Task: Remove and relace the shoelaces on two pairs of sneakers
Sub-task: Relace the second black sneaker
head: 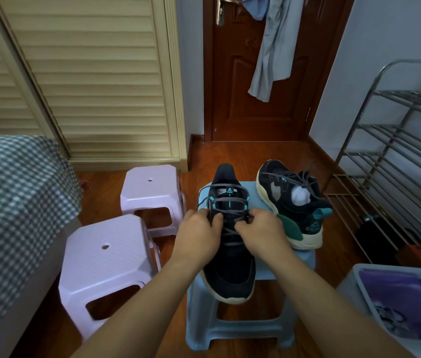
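1. The near black sneaker (227, 254) lies on the blue plastic stool (237, 329), toe toward the camera; its mate (292, 202) sits far right on the same stool.
2. The left hand (199, 233) and right hand (263, 233) each pinch the grey shoelace (226, 201) at the middle eyelets, fingers curled.
3. Risks, as I judge them: an uneven pull could drag the sneaker off the stool's near edge, since its toe overhangs; loose upper loops may snag or skip an eyelet.
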Demonstrator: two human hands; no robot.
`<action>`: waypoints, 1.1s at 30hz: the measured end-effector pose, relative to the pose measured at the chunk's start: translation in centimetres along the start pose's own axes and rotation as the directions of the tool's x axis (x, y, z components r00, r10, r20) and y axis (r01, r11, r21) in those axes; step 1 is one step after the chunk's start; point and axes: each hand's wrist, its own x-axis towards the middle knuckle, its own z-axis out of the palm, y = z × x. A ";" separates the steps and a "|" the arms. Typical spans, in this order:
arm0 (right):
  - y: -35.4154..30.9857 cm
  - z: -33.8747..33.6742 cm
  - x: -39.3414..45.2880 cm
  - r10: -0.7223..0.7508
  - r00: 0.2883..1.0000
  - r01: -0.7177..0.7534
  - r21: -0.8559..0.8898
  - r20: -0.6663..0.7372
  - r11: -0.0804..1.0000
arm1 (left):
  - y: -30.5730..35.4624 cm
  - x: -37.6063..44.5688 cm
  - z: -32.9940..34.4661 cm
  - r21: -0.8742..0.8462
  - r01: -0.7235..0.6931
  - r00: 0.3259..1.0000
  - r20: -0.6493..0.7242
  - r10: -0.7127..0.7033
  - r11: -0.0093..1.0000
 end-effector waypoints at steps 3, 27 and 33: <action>-0.2 0.0 -0.3 0.081 0.990 -0.093 0.110 0.114 0.990 | 0.2 -0.7 -0.1 -0.066 0.079 0.996 0.050 -0.076 0.995; 1.4 -0.1 -0.9 0.101 0.966 -0.155 0.217 0.239 0.964 | -0.6 -1.9 0.7 -0.139 0.213 0.977 0.017 -0.213 0.967; 0.7 0.3 -1.5 0.063 0.996 -0.054 -0.136 0.059 0.989 | -0.5 -2.3 0.3 0.035 0.097 0.994 -0.045 -0.096 0.995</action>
